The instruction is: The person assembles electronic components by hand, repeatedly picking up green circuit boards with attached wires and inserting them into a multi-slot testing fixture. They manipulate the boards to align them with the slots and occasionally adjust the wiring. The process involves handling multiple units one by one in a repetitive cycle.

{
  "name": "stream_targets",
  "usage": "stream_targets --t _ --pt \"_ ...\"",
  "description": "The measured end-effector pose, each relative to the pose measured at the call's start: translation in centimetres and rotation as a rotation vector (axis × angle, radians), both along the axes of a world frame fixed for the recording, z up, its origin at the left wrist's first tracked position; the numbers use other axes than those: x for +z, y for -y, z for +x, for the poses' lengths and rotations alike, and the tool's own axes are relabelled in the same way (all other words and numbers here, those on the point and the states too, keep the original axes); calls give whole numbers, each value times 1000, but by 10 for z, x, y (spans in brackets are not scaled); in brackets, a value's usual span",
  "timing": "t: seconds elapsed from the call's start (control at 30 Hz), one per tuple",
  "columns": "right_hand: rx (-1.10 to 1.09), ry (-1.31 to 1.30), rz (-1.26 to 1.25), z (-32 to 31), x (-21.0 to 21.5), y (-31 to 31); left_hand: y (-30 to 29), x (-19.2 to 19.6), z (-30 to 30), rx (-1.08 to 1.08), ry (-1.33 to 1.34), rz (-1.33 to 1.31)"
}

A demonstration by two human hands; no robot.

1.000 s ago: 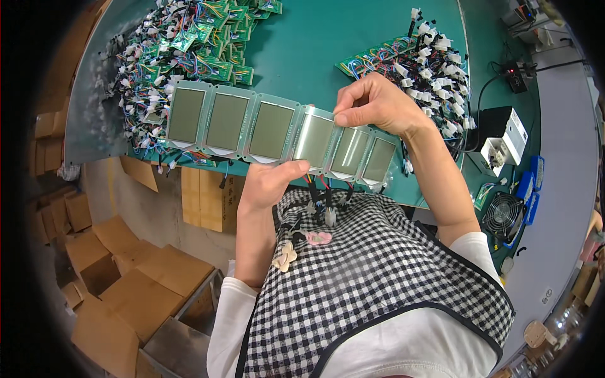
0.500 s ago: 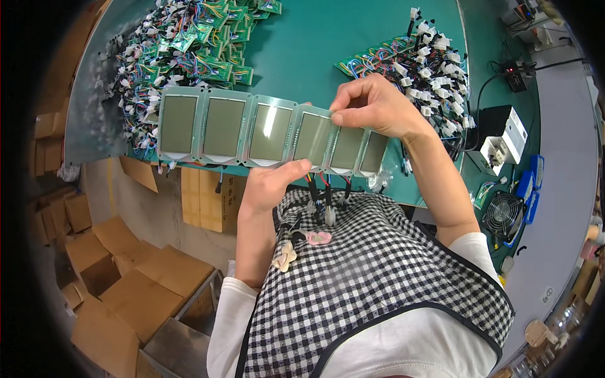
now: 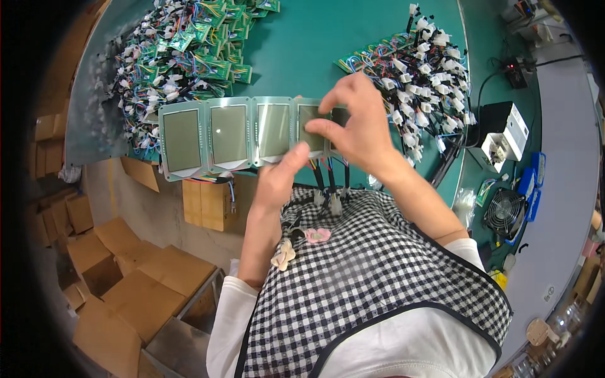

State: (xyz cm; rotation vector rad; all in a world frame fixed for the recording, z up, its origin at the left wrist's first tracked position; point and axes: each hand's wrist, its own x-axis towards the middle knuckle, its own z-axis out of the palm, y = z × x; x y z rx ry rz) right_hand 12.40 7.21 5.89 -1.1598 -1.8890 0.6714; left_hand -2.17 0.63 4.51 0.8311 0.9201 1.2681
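A joined strip of green circuit boards with grey LCD screens [image 3: 228,135] is held up in front of me over the near edge of the table. My left hand [image 3: 276,183] grips its lower edge near the middle, thumb on the front. In front of the strip's right part is my right hand [image 3: 360,126], thumb and forefinger apart in a C shape with nothing seen between them. It covers the right-hand screens. Black-sleeved wires with white connectors [image 3: 335,205] hang from the strip's underside against my checked apron.
A heap of wired green boards [image 3: 189,50] lies at the table's left, another pile with white connectors [image 3: 428,75] at the right. Beyond stand a black-and-white box [image 3: 504,135], a fan [image 3: 504,211] and blue bins [image 3: 534,189]. Cardboard boxes [image 3: 145,302] fill the lower left.
My right hand has left the strip's upper edge and moved left and slightly down across its front, its fingers parting. The strip has tilted, its left end lower and its right end higher.
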Motion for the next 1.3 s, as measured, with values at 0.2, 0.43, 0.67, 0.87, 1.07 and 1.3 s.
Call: stream_targets --t 0.2,0.43,0.67,0.87,1.07,1.3 --pt "573 -657 -428 43 8 8 -8 -8 -7 159 -13 -149" --pt "-67 -37 23 32 -28 16 -11 -6 10 87 -134 -10" --pt "-184 31 287 -4 -30 22 -7 -9 24 104 -132 -9" --pt "252 -828 -397 52 -16 39 -8 -14 4 171 69 -74" --pt "-240 491 -570 122 -173 91 -8 -11 -8 231 35 -129" --pt "-127 20 -61 72 -21 38 -5 -4 11 48 -100 -45"
